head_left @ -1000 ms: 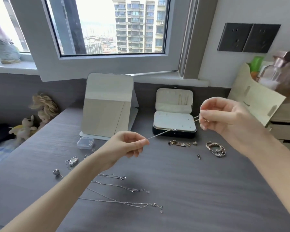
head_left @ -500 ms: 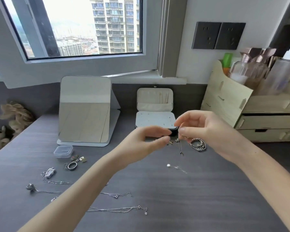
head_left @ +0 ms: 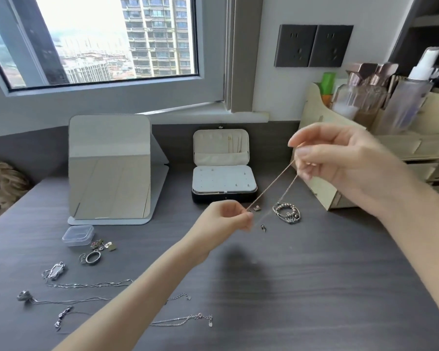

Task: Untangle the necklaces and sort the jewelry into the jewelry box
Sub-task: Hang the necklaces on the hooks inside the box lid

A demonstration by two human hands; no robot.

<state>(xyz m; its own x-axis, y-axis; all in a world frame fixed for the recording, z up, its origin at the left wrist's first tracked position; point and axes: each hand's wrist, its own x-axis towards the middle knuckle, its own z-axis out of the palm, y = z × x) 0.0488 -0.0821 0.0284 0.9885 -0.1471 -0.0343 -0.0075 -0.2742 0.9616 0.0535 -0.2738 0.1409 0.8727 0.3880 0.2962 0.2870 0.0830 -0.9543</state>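
Nearest edge, lower left: several thin silver chain necklaces lie loose on the dark grey wood-grain desk top. The left forearm passes over them and hides their middle stretches, so cannot tell whether they cross there. One ends in a round silver pendant, another in a rectangular framed pendant. Just behind: a silver ring, a small cluster of earrings too small to tell apart, and a clear plastic lidded box.

Mid-desk, raised off the surface: left hand, fingers curled, thumb and forefinger pinching a thin pale metallic chain necklace. One strand runs taut up to the right hand, which pinches it between thumb and forefinger, other fingers loosely bent. A second strand drops from that hand toward a coiled beaded bracelet; its lower end is lost against the beads. Chain blurred, clasp not discernible. A tiny dark charm lies beside the bracelet.

Beyond: black jewelry box with cream lining, open, lid upright; faint studs on the pad. Left of it, a grey folding stand mirror. Right, a pale wooden desk organiser, partly behind the right hand, its blurred bottles cut by the frame edge. On the far wall, two dark wall sockets
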